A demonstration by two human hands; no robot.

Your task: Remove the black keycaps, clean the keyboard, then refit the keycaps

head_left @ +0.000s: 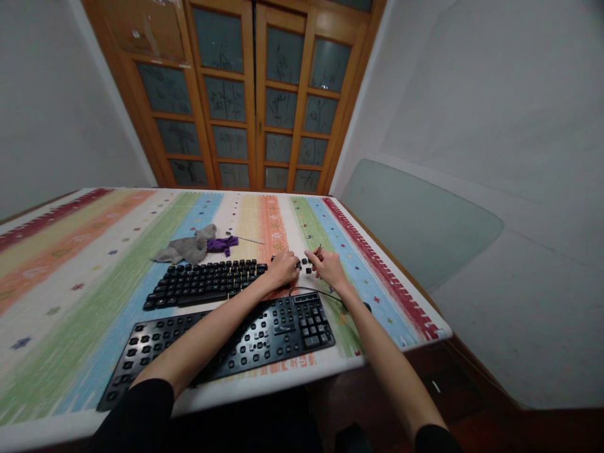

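Note:
My left hand (pixel 284 268) is over the table just right of the laid-out keycaps, its fingers closed around a small black keycap at the fingertips. Opposite it, my right hand (pixel 326 267) is closed in a pinch, with a small thin brown thing (pixel 319 250) showing above its fingers; its kind is too small to tell. Between the hands lie a few loose black keycaps (pixel 308 270). Rows of removed keycaps (pixel 202 283) are arranged in keyboard order to the left. Nearer, under my left forearm, lies a black keyboard (pixel 278 333), mostly stripped, with keycaps on its number pad.
A grey cloth (pixel 186 247) and a purple cloth (pixel 221 244) lie beyond the keycap rows. A thin rod (pixel 251 240) rests beside them. The keyboard's black cable (pixel 321 290) runs under my right arm. A striped cloth (pixel 141 220) covers the table.

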